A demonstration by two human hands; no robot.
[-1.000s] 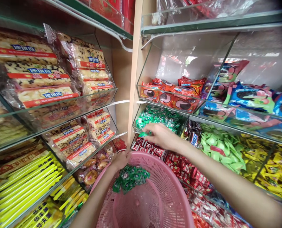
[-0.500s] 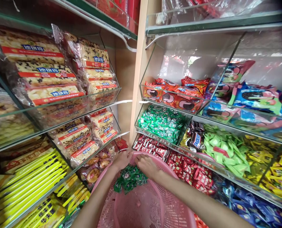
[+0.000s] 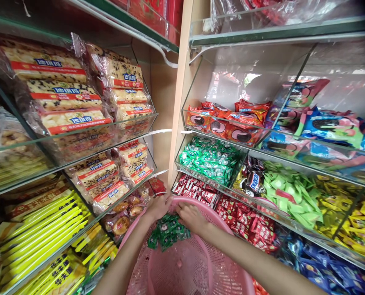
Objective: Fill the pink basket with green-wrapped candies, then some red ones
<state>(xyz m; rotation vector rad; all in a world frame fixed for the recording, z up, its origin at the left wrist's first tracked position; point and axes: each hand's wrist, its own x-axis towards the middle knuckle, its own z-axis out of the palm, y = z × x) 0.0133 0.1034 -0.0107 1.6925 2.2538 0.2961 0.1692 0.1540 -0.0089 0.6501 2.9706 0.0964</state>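
A pink mesh plastic basket (image 3: 228, 250) stands below me, in the corner between two shelf units. My left hand (image 3: 158, 207) is at its far rim, fingers bent and closed there. Just to its right, my right hand (image 3: 191, 216) has its fingers curled together inside the far wall; what they hold, if anything, is hidden. Small green-wrapped candies (image 3: 168, 234) lie in a clump in the basket, directly beneath both hands. Past the rim, a bin of similar green-wrapped candies (image 3: 210, 159) sits on the right-hand shelf.
Glass-fronted shelves rise on both sides. Packaged puffed-rice bars (image 3: 74, 98) fill the left shelves, above yellow packets (image 3: 44, 241). On the right are red packets (image 3: 225, 121), Snickers bars (image 3: 253, 180), light-green sweets (image 3: 290, 196) and red-wrapped sweets (image 3: 244, 221). A wooden post (image 3: 178, 102) divides the units.
The view has shifted slightly, so the left shelves appear a little further right. My right hand has moved very slightly; the basket and candies look the same.
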